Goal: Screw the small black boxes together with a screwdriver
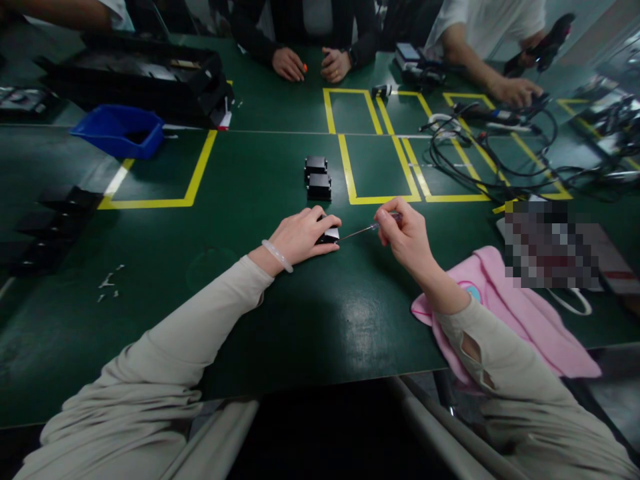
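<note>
While under left fingers [314, 217], black block [331, 235]

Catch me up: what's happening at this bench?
The left hand pins a small black module to the green table. The right hand holds a thin screwdriver, its tip at the module's side. Two more black modules sit just beyond; a pink cloth lies under the right forearm. Other people's hands rest across the table.
</note>
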`<state>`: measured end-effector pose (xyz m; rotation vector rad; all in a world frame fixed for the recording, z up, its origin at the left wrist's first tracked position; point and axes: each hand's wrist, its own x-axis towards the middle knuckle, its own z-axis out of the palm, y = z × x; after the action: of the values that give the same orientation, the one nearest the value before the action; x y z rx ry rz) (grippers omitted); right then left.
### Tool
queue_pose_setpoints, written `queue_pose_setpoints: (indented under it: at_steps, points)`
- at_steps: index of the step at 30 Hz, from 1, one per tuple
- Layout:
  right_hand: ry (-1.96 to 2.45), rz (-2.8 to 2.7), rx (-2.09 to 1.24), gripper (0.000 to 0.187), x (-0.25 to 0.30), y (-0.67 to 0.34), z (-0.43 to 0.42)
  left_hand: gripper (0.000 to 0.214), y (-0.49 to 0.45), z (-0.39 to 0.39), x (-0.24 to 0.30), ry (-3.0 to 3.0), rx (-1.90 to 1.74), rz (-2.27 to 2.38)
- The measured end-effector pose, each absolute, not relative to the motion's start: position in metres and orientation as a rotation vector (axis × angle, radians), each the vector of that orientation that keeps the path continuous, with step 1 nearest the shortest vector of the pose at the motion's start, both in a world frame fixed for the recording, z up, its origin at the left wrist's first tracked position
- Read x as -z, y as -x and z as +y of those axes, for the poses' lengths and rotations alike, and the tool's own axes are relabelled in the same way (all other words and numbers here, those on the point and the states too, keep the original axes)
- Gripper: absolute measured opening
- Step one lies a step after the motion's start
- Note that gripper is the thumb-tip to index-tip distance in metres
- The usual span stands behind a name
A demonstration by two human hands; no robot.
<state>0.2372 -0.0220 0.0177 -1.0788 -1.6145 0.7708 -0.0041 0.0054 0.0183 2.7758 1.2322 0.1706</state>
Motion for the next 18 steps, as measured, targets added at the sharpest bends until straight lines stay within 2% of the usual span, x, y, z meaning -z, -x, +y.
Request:
queue_pose_setpoints:
  at_steps: [7,13,18]
  points:
    - [1.067,-1.593,-0.792,0.028,-0.0165,-0.2365,-0.0225,0.046,0.0041,0.0052,-0.0174,-2.776,-0.172,1.252]
    - [1.047,-1.599,-0.776,0.035,-0.016,-0.2363,-0.0217,0.046,0.0037,0.0052,-0.0173,-2.782,-0.172,1.251]
    - [1.023,-1.584,-0.787,0.03,-0.0155,-0.2361,-0.022,0.045,0.0031,0.0048,-0.018,-2.781,-0.172,1.254]
